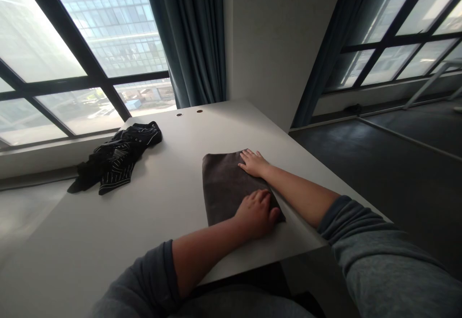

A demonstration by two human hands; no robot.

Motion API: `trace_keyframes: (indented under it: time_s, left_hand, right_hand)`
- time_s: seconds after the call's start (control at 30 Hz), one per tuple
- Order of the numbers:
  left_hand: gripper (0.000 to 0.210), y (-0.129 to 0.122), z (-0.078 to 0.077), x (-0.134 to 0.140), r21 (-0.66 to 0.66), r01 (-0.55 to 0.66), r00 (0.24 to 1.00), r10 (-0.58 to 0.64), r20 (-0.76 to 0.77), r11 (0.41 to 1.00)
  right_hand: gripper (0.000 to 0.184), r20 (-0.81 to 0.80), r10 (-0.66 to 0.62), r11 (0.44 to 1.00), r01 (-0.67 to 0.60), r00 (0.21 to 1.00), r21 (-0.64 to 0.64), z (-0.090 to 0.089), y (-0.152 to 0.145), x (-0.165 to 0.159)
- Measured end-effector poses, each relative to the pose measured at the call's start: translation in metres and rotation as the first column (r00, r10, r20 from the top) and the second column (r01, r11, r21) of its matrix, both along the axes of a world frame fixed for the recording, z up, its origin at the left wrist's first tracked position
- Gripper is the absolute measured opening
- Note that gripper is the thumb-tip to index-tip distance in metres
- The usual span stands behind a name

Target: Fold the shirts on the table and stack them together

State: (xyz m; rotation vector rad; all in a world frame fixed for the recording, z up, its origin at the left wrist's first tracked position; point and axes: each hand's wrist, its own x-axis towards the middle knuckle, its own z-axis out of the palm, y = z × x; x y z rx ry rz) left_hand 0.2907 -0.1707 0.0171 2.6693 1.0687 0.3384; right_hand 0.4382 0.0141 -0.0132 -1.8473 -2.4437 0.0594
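A dark brown-grey folded cloth [224,183] lies flat near the table's right edge. My right hand [254,163] rests on its far right corner, open, with the fingers stretched out. Nearer to me, my left hand [257,213] presses on the cloth's near right part. Its fingers are slightly bent and lie over the fabric, and the thumb sits by the near right corner. Neither hand grips the fabric visibly. The forearms cover part of the cloth's near and right edges.
Crumpled black clothing with white stripes [124,154] lies at the left of the white table [173,212]. Two round holes pierce the tabletop's far end, near a dark blue curtain [191,39]. Windows stand at left and right, and a pillar [267,44] behind.
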Motion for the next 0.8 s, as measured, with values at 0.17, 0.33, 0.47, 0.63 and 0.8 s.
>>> trace_keyframes:
  time_s: [0.17, 0.33, 0.47, 0.63, 0.8]
  left_hand:
    - [0.056, 0.088, 0.005, -0.046, 0.079, -0.356, 0.931, 0.361, -0.053, 0.931]
    - [0.067, 0.15, -0.016, -0.093, 0.095, -0.466, 0.865, 0.476, -0.157, 0.88]
    - [0.07, 0.161, -0.031, -0.109, 0.032, -0.543, 0.829, 0.542, -0.14, 0.839]
    - [0.07, 0.157, -0.032, -0.105, 0.059, -0.573, 0.811, 0.576, -0.103, 0.817]
    - [0.066, 0.107, -0.019, -0.1, 0.138, -0.414, 0.895, 0.431, -0.12, 0.9]
  right_hand:
    - [0.072, -0.004, -0.017, 1.0, 0.017, 1.0, -0.015, -0.012, -0.002, 0.002]
    - [0.07, -0.044, 0.0, 0.999, 0.002, 0.999, 0.037, -0.017, -0.004, 0.005]
    - [0.066, -0.061, 0.023, 0.998, -0.019, 0.998, 0.058, -0.019, -0.005, 0.006]
    - [0.064, -0.083, 0.026, 0.998, -0.02, 0.996, 0.065, -0.02, -0.004, 0.007]
    - [0.061, -0.091, 0.024, 0.998, -0.018, 0.996, 0.064, -0.021, -0.003, 0.007]
